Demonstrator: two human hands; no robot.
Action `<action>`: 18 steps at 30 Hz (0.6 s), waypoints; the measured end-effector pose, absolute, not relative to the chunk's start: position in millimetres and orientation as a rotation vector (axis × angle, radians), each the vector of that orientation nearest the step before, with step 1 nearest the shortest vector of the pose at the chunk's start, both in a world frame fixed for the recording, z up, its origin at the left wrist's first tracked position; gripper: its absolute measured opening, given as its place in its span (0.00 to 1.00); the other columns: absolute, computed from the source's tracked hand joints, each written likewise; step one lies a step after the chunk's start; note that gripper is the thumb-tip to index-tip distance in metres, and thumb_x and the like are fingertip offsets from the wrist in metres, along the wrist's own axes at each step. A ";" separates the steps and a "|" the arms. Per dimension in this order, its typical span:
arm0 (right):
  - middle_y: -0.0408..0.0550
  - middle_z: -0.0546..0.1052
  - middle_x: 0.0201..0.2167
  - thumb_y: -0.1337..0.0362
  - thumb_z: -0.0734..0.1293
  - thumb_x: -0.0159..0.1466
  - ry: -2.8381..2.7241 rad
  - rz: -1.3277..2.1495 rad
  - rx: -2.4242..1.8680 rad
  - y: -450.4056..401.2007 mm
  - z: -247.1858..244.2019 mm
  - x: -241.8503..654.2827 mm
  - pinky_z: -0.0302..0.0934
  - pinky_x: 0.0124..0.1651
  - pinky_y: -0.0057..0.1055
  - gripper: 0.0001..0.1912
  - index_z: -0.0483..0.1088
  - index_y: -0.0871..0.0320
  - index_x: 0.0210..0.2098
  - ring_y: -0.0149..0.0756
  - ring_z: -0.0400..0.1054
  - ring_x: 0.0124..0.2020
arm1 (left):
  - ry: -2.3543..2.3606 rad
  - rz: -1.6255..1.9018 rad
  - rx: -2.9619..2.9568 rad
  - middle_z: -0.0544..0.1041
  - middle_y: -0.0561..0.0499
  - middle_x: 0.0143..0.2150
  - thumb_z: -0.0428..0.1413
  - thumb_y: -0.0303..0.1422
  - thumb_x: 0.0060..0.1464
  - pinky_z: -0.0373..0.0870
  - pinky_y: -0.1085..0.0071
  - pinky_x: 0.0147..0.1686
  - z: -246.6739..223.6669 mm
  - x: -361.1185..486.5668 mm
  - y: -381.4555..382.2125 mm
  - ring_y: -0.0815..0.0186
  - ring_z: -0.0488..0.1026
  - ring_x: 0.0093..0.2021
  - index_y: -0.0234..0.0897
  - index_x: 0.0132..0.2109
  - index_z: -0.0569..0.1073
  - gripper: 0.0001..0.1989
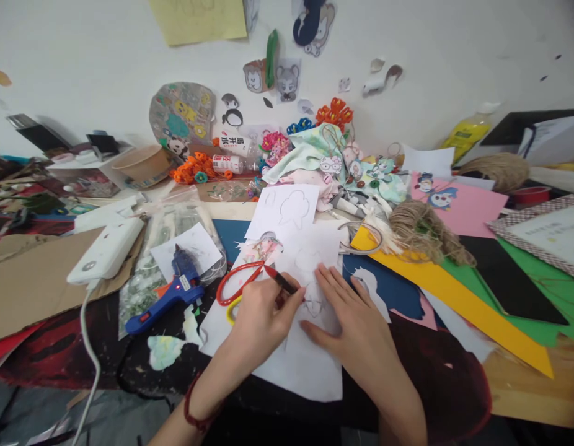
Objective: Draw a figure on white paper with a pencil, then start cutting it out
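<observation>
Left grip [266,312] (curled) — right grip [353,314] splayed.

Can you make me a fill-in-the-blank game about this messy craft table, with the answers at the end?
1. The dark pen is in the person's ____ hand.
2. The right hand lies spread out on ____ paper.
3. The glue gun is mostly the colour ____.
4. The long, straight strip on the right side of the picture is ____.

Missing words: left; white; blue; yellow.
</observation>
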State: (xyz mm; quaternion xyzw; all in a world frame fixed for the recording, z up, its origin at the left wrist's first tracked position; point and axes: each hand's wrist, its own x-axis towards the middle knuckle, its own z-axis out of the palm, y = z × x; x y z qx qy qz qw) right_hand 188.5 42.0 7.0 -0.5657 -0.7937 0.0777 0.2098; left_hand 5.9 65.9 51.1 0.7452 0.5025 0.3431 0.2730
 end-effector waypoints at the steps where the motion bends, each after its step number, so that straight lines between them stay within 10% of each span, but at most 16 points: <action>1: 0.52 0.61 0.71 0.50 0.67 0.65 -2.205 0.219 -1.571 41.8 7.0 188.5 0.54 0.70 0.55 0.40 0.56 0.57 0.72 0.50 0.58 0.71 | 1.351 0.931 2.008 0.79 0.52 0.28 0.55 0.36 0.63 0.65 0.75 0.26 50.9 6.1 65.9 0.70 0.75 0.25 0.35 0.35 0.76 0.11; 18: 0.55 0.61 0.71 0.52 0.75 0.60 -2.013 0.368 -1.537 36.7 17.4 187.0 0.53 0.70 0.59 0.49 0.49 0.54 0.72 0.55 0.58 0.70 | 1.391 1.117 1.933 0.78 0.53 0.28 0.55 0.36 0.63 0.65 0.75 0.28 50.0 -1.3 60.3 0.71 0.73 0.26 0.37 0.35 0.75 0.10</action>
